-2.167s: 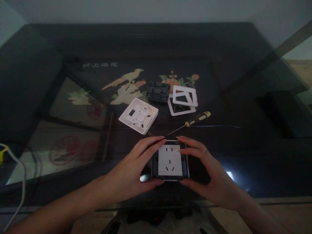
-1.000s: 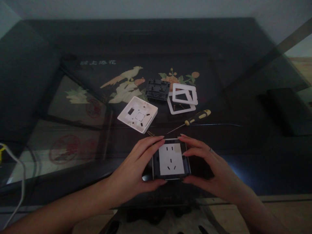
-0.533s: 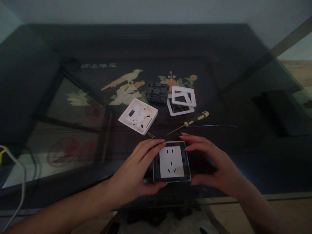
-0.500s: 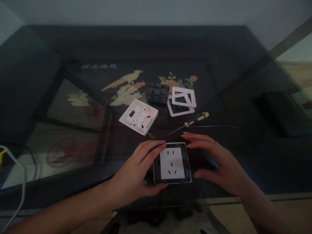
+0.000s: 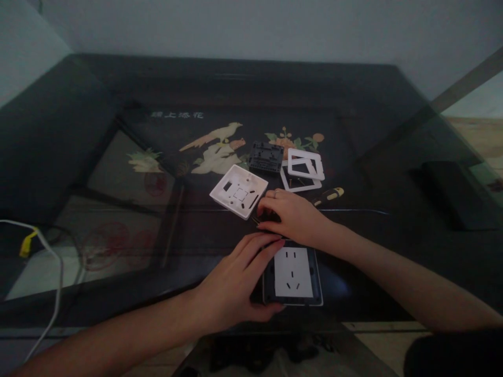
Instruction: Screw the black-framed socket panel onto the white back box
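Head view: my left hand (image 5: 238,283) pinches the socket (image 5: 293,285), seemingly boxed already; frames (image 5: 319,166) off; my right hand (image 5: 293,212) curls at loose screws (image 5: 255,220), can't tell if pinching.

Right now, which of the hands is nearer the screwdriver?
Right. The right hand is just left of the screwdriver handle, the shaft hidden; the left hand is farther off, holding the socket by its left side.
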Motion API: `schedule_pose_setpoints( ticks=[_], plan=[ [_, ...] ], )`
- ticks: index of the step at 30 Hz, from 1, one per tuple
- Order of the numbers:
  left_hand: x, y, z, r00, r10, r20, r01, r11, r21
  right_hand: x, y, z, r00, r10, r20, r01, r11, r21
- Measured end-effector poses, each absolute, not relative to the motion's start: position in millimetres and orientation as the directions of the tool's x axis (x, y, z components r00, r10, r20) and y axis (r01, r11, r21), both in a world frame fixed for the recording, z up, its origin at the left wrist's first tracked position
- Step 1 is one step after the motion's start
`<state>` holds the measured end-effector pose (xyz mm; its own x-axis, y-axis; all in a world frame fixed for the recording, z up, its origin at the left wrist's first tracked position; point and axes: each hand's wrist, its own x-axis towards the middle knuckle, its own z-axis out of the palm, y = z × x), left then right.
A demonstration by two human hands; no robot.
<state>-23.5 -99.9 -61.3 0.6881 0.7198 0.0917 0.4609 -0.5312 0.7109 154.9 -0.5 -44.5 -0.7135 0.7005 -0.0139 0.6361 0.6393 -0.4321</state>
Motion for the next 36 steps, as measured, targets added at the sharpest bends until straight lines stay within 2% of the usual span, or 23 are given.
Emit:
schedule_pose_setpoints(
  ticks=[7, 15, 20, 28, 33, 36],
  plan=[
    [-22.4, -100.0, -63.3, 0.679, 0.727, 0.105, 0.464, -0.536, 0.705, 150.7, -0.5, -47.7, -0.692, 0.721, -0.037, 0.681, 0.635, -0.366],
    [-23.6, -98.9, -65.0, 0.679, 0.719, 0.149, 0.441, -0.562, 0.699, 177.3, 11.5, -52.5, -0.615, 0.789, 0.006, 0.736, 0.576, -0.357],
    [-23.9, -92.7, -68.8, 0.656, 0.733, 0.18, 0.455, -0.574, 0.68, 184.3, 15.2, -55.7, -0.568, 0.821, 0.053, 0.744, 0.54, -0.394],
    [-23.3, -82.5, -70.5, 0.614, 0.761, 0.208, 0.482, -0.57, 0.665, 200.3, 7.8, -35.4, -0.413, 0.892, 0.183, 0.708, 0.441, -0.552],
    [-24.3, -82.2, -68.8, 0.625, 0.757, 0.188, 0.489, -0.568, 0.662, 222.9, -22.4, -19.9, -0.268, 0.946, 0.183, 0.533, 0.303, -0.79],
    [-24.2, -82.1, -69.2, 0.622, 0.761, 0.186, 0.493, -0.565, 0.662, 232.5, -40.3, -17.9, -0.181, 0.973, 0.145, 0.443, 0.213, -0.871]
  ],
)
